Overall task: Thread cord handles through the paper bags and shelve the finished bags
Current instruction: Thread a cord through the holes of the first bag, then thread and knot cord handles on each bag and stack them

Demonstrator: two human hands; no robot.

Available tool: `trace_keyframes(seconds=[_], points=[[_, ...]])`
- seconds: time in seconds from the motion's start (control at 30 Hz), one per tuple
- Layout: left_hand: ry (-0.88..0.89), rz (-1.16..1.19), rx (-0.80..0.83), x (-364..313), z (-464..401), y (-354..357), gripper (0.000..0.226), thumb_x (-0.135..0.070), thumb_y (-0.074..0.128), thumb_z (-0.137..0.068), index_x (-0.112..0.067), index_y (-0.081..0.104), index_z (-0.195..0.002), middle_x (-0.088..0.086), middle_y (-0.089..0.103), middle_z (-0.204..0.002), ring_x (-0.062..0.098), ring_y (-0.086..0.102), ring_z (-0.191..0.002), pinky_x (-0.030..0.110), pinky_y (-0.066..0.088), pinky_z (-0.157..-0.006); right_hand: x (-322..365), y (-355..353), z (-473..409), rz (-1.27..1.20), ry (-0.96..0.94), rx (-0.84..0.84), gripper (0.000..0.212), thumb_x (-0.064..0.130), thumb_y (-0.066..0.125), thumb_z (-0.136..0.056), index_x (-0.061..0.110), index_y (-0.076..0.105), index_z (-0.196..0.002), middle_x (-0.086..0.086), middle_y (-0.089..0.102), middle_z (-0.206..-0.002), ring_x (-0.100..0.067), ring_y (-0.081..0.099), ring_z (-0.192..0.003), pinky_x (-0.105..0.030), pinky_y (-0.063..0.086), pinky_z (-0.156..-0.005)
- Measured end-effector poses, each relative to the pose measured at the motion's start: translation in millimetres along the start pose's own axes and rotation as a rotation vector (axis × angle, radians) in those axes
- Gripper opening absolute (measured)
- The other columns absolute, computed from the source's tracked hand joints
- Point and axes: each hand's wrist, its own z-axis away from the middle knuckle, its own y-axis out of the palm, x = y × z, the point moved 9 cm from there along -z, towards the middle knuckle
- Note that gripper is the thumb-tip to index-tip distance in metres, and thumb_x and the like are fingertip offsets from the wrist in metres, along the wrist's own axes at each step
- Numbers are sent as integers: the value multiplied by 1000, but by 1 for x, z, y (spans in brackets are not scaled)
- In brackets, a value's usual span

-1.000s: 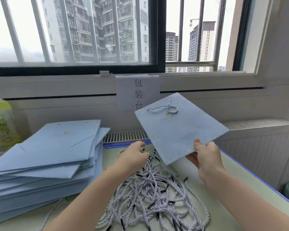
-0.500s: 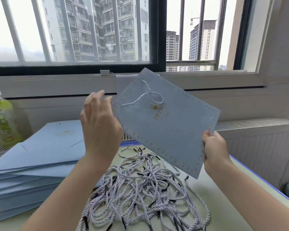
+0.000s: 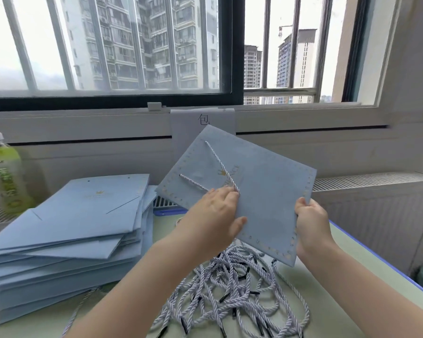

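Note:
I hold a flat light-blue paper bag [image 3: 266, 196] with a gold crown logo tilted in the air above the table. A white twisted cord handle [image 3: 215, 162] runs across its face from two holes near the left edge. My left hand [image 3: 215, 220] is closed on the loop of that cord at the bag's middle, thumb under the bag. My right hand [image 3: 310, 223] grips the bag's lower right edge. A tangled pile of loose cords [image 3: 230, 293] with black tips lies on the table below.
A tall stack of flat blue bags [image 3: 66, 235] fills the table's left side. A green drink bottle [image 3: 4, 174] stands on the ledge at far left. The pale green table [image 3: 366, 276] has a blue edge on the right. A barred window and a paper sign [image 3: 200, 120] are behind.
My left hand came off the cord pile, rose beside the bag and has now closed on its cord handle, pulling the loop taut. The bag turned to show its logo and dropped lower.

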Motion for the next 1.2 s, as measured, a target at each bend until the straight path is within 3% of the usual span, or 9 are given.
trace_keyframes(seconds=[0.07, 0.27, 0.37, 0.43, 0.5, 0.67, 0.87, 1.1, 1.2], points=[[-11, -8, -84, 0, 1, -10, 54, -36, 34, -101, -12, 23, -147, 2, 33, -148, 16, 27, -137, 22, 12, -112, 0, 1, -1, -2, 0, 3, 26, 19, 33, -102, 5, 55, -101, -32, 51, -124, -26, 53, -83, -56, 46, -91], [-72, -131, -365, 4, 5, -28, 52, -26, 46, -82, 5, 59, -121, 10, 64, -97, 29, 62, -92, 35, 53, -82, -6, 23, 5, -25, -13, 114, 27, 21, 32, -104, 15, 56, -95, -8, 68, -95, -22, 66, -78, -37, 54, -69], [-156, -240, -308, 6, 4, -22, 59, -17, 76, -65, 12, 61, -114, 22, 64, -105, 38, 61, -102, 45, 53, -89, -14, 35, 8, -106, 60, 169, 26, 16, 33, -103, 9, 57, -100, -9, 68, -93, -24, 64, -80, -49, 51, -87], [-211, -268, -290, 8, 5, -22, 62, -22, 80, -65, 13, 61, -113, 26, 63, -110, 41, 59, -108, 48, 49, -92, -19, 37, 6, -195, 126, 177, 26, 14, 32, -103, 3, 55, -109, -10, 67, -92, -24, 63, -79, -45, 51, -83], [-221, -252, -306, 10, 6, -25, 58, -27, 72, -75, 12, 60, -116, 26, 61, -116, 41, 56, -114, 49, 45, -96, -23, 35, 4, -304, 193, 162, 27, 13, 30, -103, 3, 51, -118, -11, 65, -98, -22, 61, -80, -38, 49, -71], [-221, -97, -430, 20, 10, -33, 50, -20, 41, -86, 11, 53, -122, 22, 58, -120, 37, 52, -119, 46, 40, -102, -29, 16, -10, -620, 287, 28, 41, 2, 23, -101, 11, 43, -136, -12, 54, -131, -29, 55, -116, -43, 44, -85], [-312, -24, -204, 36, 9, 0, 47, -22, 38, -97, -6, 35, -141, 7, 45, -138, 21, 35, -130, 28, 27, -108, -26, 1, -29, -620, 217, 7, 40, -5, 23, -99, 10, 47, -127, -12, 60, -108, -24, 60, -83, -34, 56, -45], [-406, 11, 183, 49, 13, 47, 35, -27, 30, -99, -11, 47, -125, 5, 50, -126, 23, 46, -117, 34, 38, -93, -33, -18, -39, -547, 203, -119, 39, -10, 24, -95, 7, 54, -113, -10, 59, -103, -27, 58, -90, -43, 47, -78], [-387, 5, 256, 50, 15, 59, 34, -29, 31, -99, -11, 50, -120, 6, 53, -125, 24, 49, -114, 34, 41, -90, -29, -33, -39, -220, 163, -184, 16, 5, 36, -100, 8, 50, -95, -8, 56, -89, -21, 56, -75, -38, 50, -69]])
